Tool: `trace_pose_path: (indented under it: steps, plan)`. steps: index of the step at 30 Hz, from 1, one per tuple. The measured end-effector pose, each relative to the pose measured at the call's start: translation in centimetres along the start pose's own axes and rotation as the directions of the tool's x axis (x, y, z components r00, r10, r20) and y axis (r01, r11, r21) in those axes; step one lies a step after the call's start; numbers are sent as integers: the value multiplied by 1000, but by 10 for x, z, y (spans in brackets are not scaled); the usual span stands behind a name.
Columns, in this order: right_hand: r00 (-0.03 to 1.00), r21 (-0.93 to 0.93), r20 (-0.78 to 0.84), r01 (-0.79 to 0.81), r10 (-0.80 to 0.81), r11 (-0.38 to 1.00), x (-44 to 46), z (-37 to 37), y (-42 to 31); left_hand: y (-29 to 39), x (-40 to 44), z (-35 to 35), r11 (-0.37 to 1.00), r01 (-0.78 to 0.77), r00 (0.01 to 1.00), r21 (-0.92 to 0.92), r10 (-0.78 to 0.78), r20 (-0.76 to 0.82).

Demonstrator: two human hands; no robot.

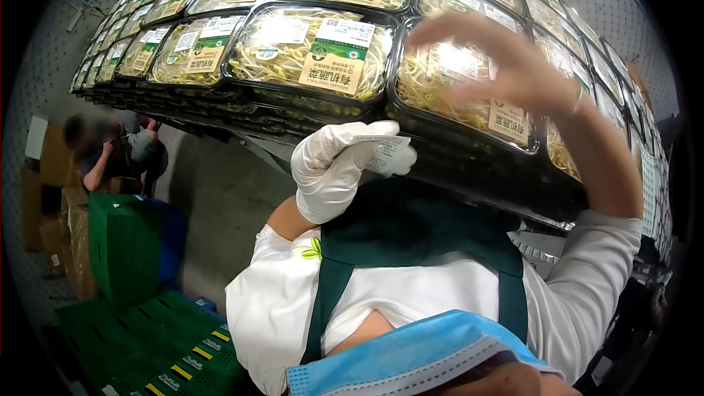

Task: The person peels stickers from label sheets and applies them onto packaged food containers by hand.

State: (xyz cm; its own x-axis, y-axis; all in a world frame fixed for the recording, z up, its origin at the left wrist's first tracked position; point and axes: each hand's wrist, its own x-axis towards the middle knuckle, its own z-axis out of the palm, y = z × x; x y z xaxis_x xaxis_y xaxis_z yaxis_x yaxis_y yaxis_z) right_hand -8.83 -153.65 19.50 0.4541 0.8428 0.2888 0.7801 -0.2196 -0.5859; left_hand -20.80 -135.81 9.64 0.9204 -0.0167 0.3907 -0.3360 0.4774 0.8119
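My left hand (330, 169) wears a white glove, its fingers closed on a small stack of printed labels (381, 152) at the front edge of the trays. My right hand (506, 66) is bare and blurred by motion. Its thumb and fingers are spread apart, with nothing visible between them, above a clear-lidded black tray of sprouts (440, 66) that it partly hides. Left of that tray, another sprout tray (257, 62) carries a green and tan label (339, 55) and a white sticker (284, 29).
Many similar packs (176, 0) stand in stacked rows across the top and both sides. At the left, another person (110, 147) is near cardboard boxes (55, 154). Below are a green crate (125, 249) and a flat green perforated crate (147, 337).
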Motion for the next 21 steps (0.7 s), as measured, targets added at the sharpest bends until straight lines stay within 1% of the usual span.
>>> trace_pose_path:
  steps: [1, 2, 3, 4, 5, 6, 7, 8, 9, 10, 11, 12, 13, 15, 16, 17, 18, 19, 20, 21]
  plan:
    - [996, -24, 9, 85, -84, 996, -2, 17, -17, -5, -1, -5, 1000, 1, 1000, -4, -1, 0]
    - [986, -47, 18, 169, -168, 985, -4, 33, -34, -12, -3, -17, 998, 11, 997, -59, -6, 78]
    - [978, -75, 26, 209, -208, 975, -3, 39, -40, -17, 0, -20, 996, -69, 993, -57, 74, 88]
    - [977, -79, 29, 212, -210, 974, -1, 38, -37, -14, 7, -17, 987, -149, 983, -57, 154, 98]
    - [952, -212, -30, 292, -305, 933, 5, 33, -30, -10, 10, -12, 986, -157, 982, -59, 162, 97]
    - [912, -347, -72, 356, -403, 868, 12, 27, -20, -1, 11, -4, 992, -74, 997, 102, 70, 41]
    - [894, -459, -153, 314, -422, 831, 28, 8, 9, 6, 14, 1, 967, 24, 999, 255, -17, -30]
    - [969, -432, -230, -21, -88, 901, 42, -21, 32, 4, 13, -8, 975, 150, 989, 162, -151, -7]
    - [930, -462, -330, -309, 162, 831, 57, -51, 61, -2, 11, -13, 980, 112, 994, 165, -110, -19]
    - [853, -521, -434, -501, 291, 691, 71, -83, 80, -8, 9, -19, 989, 29, 999, 143, -26, -20]
    - [782, -568, -463, -623, 416, 539, 79, -100, 106, -12, 9, -23, 992, -54, 998, 118, 57, -25]
    - [772, -608, -430, -630, 467, 483, 82, -114, 144, -5, 10, -30, 967, -80, 996, 240, 70, 46]
    - [758, -649, -397, -630, 518, 426, 80, -118, 178, -4, 10, -32, 950, -119, 993, 289, 117, 24]
    - [805, -671, -420, -586, 419, 454, 75, -110, 209, -3, 11, -51, 797, -326, 945, 508, 293, 147]
    - [816, -738, -372, -549, 443, 391, 73, -104, 220, -8, 7, -64, 729, -322, 947, 604, 253, 198]
    - [798, -728, -343, -559, 496, 396, 72, -104, 230, -7, 5, -73, 837, -244, 955, 489, 119, 272]
    - [784, -778, -350, -548, 512, 307, 68, -110, 237, -7, 6, -73, 890, -230, 953, 394, 126, 274]
    - [697, -731, -424, -640, 578, 236, 62, -113, 236, -6, 6, -69, 932, -214, 952, 294, 131, 278]
    - [598, -678, -491, -719, 633, 154, 60, -112, 221, -6, 2, -65, 992, -86, 969, 89, 63, 238]
    - [629, -662, -500, -721, 596, 205, 52, -120, 236, -7, 3, -64, 998, -56, 962, 4, 53, 267]
